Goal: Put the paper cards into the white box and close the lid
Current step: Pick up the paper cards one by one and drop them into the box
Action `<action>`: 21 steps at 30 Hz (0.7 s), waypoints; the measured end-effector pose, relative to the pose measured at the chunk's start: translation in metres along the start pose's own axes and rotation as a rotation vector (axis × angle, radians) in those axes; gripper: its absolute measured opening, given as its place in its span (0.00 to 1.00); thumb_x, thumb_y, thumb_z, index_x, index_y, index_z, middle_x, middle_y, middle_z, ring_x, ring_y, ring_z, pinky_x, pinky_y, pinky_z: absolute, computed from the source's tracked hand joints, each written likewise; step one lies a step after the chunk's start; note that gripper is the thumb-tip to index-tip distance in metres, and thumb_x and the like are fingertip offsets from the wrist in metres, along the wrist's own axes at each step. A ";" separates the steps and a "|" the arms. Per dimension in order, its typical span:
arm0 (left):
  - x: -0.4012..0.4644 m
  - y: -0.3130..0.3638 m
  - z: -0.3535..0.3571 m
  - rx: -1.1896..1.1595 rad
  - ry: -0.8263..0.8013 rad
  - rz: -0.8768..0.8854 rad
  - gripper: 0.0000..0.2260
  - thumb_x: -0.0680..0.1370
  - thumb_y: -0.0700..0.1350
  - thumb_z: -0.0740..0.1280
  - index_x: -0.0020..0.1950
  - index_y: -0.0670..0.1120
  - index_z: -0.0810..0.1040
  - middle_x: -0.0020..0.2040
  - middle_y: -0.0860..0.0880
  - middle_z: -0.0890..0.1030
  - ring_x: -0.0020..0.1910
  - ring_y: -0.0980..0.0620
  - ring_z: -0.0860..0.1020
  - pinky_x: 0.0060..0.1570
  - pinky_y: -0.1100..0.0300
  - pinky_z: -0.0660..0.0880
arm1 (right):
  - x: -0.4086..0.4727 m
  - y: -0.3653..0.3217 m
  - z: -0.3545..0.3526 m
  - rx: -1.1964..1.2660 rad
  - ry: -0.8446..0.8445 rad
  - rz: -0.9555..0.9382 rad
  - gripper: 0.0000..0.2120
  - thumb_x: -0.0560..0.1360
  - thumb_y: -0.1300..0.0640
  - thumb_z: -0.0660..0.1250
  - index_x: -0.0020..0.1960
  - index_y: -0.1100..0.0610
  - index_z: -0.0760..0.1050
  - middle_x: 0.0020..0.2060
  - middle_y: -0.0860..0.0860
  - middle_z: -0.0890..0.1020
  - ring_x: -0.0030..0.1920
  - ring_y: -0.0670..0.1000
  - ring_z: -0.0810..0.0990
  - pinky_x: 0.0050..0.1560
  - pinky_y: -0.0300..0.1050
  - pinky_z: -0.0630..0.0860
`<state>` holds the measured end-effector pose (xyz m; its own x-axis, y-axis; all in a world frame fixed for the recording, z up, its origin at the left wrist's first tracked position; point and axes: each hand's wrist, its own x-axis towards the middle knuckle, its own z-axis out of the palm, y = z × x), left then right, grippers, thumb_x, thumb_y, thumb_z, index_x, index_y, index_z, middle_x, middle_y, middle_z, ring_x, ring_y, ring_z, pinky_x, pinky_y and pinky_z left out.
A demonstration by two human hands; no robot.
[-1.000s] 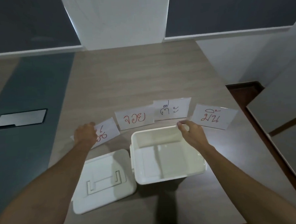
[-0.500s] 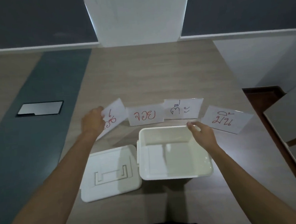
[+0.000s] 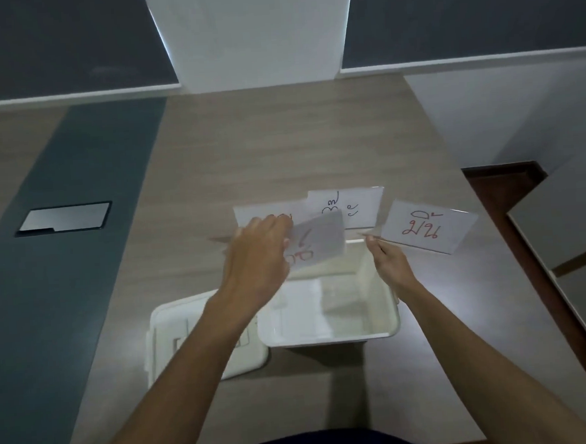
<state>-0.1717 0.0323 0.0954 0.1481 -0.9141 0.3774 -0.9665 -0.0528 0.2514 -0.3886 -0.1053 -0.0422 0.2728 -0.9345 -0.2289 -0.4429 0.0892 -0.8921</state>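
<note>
left hand (image 3: 257, 255) with red-lettered card (image 3: 317, 242) above open white box (image 3: 377, 335)

Wooden table (image 3: 280, 147), grey strip (image 3: 79, 235) with metal cover plate (image 3: 65, 218), white pillar (image 3: 252, 32)

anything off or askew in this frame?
Nothing damaged or spilled. The lid lies flat on the table left of the open white box, as expected mid-task. The left hand holds one card tilted over the box; the right hand pinches the far-right card, lifted at an angle.
</note>
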 end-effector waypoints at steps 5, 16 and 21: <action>-0.029 0.032 0.052 -0.019 -0.264 0.042 0.10 0.72 0.39 0.69 0.51 0.48 0.75 0.45 0.49 0.80 0.44 0.46 0.75 0.40 0.55 0.64 | 0.002 0.002 -0.001 0.028 0.019 0.045 0.21 0.80 0.44 0.59 0.66 0.54 0.76 0.66 0.51 0.77 0.68 0.50 0.71 0.69 0.45 0.64; -0.077 0.040 0.098 -0.031 -0.687 0.085 0.10 0.76 0.41 0.57 0.56 0.46 0.72 0.50 0.45 0.77 0.49 0.42 0.72 0.43 0.52 0.61 | 0.000 0.006 -0.003 0.040 0.026 0.047 0.22 0.79 0.41 0.59 0.66 0.52 0.76 0.66 0.49 0.77 0.68 0.48 0.71 0.63 0.40 0.62; -0.083 0.034 0.101 -0.172 -0.759 -0.007 0.11 0.81 0.47 0.52 0.54 0.47 0.72 0.50 0.46 0.76 0.49 0.44 0.71 0.46 0.52 0.64 | 0.000 0.006 -0.002 0.030 0.026 0.048 0.22 0.79 0.40 0.58 0.66 0.51 0.76 0.66 0.48 0.77 0.69 0.49 0.70 0.64 0.40 0.63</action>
<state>-0.2384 0.0654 -0.0169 -0.0897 -0.9423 -0.3224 -0.9107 -0.0535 0.4095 -0.3931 -0.1057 -0.0469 0.2296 -0.9375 -0.2615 -0.4292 0.1436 -0.8917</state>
